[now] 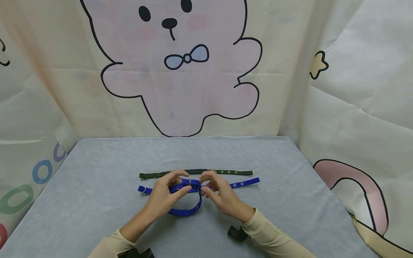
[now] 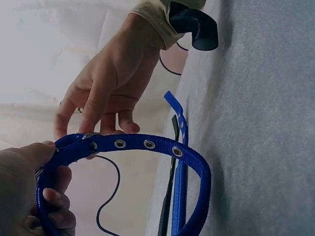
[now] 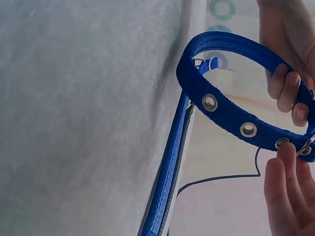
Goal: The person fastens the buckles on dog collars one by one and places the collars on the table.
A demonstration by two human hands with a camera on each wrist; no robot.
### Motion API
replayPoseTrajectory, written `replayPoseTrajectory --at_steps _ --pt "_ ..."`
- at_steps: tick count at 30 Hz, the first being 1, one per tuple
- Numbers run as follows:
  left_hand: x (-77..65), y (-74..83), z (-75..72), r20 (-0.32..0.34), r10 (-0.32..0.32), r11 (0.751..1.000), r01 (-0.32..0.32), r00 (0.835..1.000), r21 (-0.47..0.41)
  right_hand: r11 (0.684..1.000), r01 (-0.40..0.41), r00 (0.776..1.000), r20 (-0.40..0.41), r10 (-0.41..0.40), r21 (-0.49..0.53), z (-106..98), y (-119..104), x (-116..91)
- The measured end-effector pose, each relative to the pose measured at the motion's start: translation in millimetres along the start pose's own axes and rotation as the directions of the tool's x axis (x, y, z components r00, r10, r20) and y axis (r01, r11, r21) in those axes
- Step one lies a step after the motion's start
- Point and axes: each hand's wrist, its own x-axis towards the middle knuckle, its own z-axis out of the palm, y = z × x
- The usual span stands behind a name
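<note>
A blue dog collar (image 1: pixel 185 213) with metal eyelets and a buckle is closed into a loop above the table. My left hand (image 1: pixel 161 197) grips it beside the buckle, thumb on one face and fingers curled on the other. My right hand (image 1: pixel 226 197) has its fingertips on the strap at the buckle (image 2: pixel 91 135), near an eyelet; the thumb's contact is partly hidden. Behind the hands, a second blue collar (image 1: pixel 246 182) lies stretched flat, its middle covered by the hands and the loop. A dark green collar (image 1: pixel 235 172) with eyelets lies straight just beyond it.
A grey cloth covers the table (image 1: pixel 106 179). Fabric walls with cartoon prints stand at the back and both sides. Black wrist mounts (image 1: pixel 237 233) sit by both sleeves.
</note>
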Motion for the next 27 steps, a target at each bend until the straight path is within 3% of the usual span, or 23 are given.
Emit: replayPoseTrajectory --at_steps 11,27 --pt "0.3 -0.4 0.2 0.064 -0.008 1.0 0.008 0.998 0.005 1.0 -0.011 1.0 -0.025 0.011 0.003 0.5 -2.4 0.3" --pt "-0.4 -3.6 2.8 0.067 0.047 0.999 -0.045 0.997 -0.03 1.0 0.017 1.0 -0.026 -0.017 -0.012 1.7 -4.1 -1.0"
